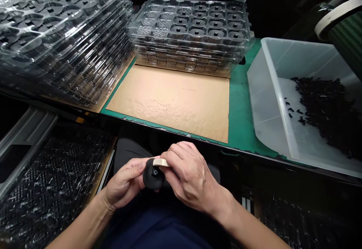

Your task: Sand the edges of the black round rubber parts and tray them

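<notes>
Nearest the camera, over the person's lap, the left hand (124, 183) curls around a small round black part (153, 174), thumb and fingers closed on its left side. The part shows a small hole or socket at its centre, facing up. The right hand (188, 173) comes in from the other side, fingers bent and pinching a flat beige tool (161, 162) whose end lies against the top edge of the black part. Both hands sit just below the near edge of the table (240, 113), well clear of it.

To the left of the lap, lower than the table, lies a dark tray (53, 185) with a glinting, textured surface; what fills it is too dim to tell.

On the table, a green mat covers the top, and a sheet of brown cardboard (175, 100) lies flat on the mat straight ahead of the hands. To the right stands a translucent plastic bin (271, 90) with a heap of small black pieces (325, 109) in it, some scattered loose toward the left wall.

Beyond the cardboard, a stack of clear blister trays (192, 34) stands at the back; the top tray holds round black parts in most of its pockets, while the pockets at its left end look unfilled. At far left, a taller stack of similar clear trays (65, 34) leans toward the camera, its pockets also showing round dark parts.
</notes>
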Demonstrator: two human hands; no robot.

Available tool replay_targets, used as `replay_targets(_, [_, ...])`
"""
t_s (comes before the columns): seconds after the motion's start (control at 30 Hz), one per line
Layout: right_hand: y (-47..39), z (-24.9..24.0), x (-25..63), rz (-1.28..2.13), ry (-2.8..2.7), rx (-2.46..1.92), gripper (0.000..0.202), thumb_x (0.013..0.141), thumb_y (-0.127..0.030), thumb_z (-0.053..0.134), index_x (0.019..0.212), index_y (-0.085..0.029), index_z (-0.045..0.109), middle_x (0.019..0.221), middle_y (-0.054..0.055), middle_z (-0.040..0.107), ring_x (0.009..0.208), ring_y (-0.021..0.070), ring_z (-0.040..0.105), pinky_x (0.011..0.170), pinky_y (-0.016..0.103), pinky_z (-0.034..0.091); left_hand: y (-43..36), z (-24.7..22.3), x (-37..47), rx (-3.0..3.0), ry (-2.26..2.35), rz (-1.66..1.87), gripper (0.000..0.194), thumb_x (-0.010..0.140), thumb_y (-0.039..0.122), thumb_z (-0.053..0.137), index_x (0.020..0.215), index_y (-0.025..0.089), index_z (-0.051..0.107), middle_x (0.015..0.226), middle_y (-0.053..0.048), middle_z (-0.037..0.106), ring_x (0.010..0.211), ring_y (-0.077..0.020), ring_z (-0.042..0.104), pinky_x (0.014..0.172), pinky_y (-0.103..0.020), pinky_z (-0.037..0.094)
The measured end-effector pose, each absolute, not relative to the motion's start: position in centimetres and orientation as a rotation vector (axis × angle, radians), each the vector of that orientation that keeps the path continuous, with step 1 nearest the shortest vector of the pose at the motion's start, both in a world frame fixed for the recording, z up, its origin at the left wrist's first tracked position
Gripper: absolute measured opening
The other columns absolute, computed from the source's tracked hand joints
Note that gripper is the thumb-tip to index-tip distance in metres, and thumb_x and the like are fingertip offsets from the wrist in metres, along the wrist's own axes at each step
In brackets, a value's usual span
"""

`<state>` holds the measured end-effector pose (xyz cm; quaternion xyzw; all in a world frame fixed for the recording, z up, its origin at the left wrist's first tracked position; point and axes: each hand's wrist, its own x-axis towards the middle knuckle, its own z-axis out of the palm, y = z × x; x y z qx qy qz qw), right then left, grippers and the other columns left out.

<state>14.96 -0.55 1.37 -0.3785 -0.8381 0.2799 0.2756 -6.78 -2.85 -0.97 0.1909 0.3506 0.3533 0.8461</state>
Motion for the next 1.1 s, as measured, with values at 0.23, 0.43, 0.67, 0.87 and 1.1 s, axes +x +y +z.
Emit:
replay_targets(0.23, [-0.3, 1.4, 14.9, 0.840, -2.254, -0.905, 0.025, 0.110, -0.021, 0.043, 0.103, -0.015, 0.066, 0.096, 0.007, 0.060, 0.084, 0.0218, 0.050, 0.076, 0.037, 0.038, -3.3, -1.6, -6.7, 0.295, 0.742, 0.676, 0.035, 0.086, 0.043, 0.081, 0.097, 0.011, 0.083, 0.076, -0.009, 0.074, 0.064, -0.0187, 0.068, 0.060, -0.033, 0.065])
replay_targets(0.43, [0.4, 0.3, 16.0, 1.022, -1.681, -0.954, 0.027, 0.106, -0.020, 0.053, 0.132, -0.020, 0.061, 0.117, 0.006, 0.065, 0.101, 0.0194, 0.063, 0.088, 0.031, 0.049, -2.1, -0.6, -5.9, 0.302, 0.749, 0.735, 0.046, 0.089, 0.020, 0.074, 0.135, 0.019, 0.071, 0.123, -0.014, 0.075, 0.104, -0.0283, 0.073, 0.087, -0.046, 0.065])
replay_targets(0.67, [-2.5, -3.3, 15.6, 1.528, -1.370, -1.305, 0.048, 0.109, -0.056, 0.050, 0.089, -0.016, 0.068, 0.069, -0.001, 0.056, 0.059, 0.0122, 0.047, 0.053, 0.021, 0.035, -0.5, -0.4, -4.6, 0.354, 1.121, 0.839, 0.039, 0.093, 0.021, 0.070, 0.132, 0.014, 0.071, 0.119, -0.019, 0.077, 0.111, -0.0335, 0.074, 0.087, -0.041, 0.065])
replay_targets(0.87, [-3.2, -4.3, 14.6, 1.552, -1.237, -1.293, 0.049, 0.108, -0.060, 0.052, 0.096, -0.016, 0.068, 0.082, 0.002, 0.062, 0.071, 0.0146, 0.053, 0.062, 0.022, 0.039, -1.8, -1.2, -4.2, 0.540, 1.023, 0.787, 0.055, 0.093, 0.026, 0.073, 0.147, 0.027, 0.062, 0.143, -0.012, 0.068, 0.134, -0.0296, 0.061, 0.109, -0.037, 0.051])
replay_targets(1.1, [-2.9, -3.8, 14.6, 1.572, -1.261, -1.232, 0.057, 0.108, -0.064, 0.048, 0.079, -0.016, 0.058, 0.067, -0.002, 0.043, 0.061, 0.0116, 0.036, 0.054, 0.023, 0.029, -2.4, -0.6, -3.5, 0.726, 1.018, 0.780, 0.065, 0.086, 0.026, 0.082, 0.148, 0.033, 0.060, 0.147, -0.008, 0.065, 0.138, -0.0292, 0.056, 0.114, -0.037, 0.045])
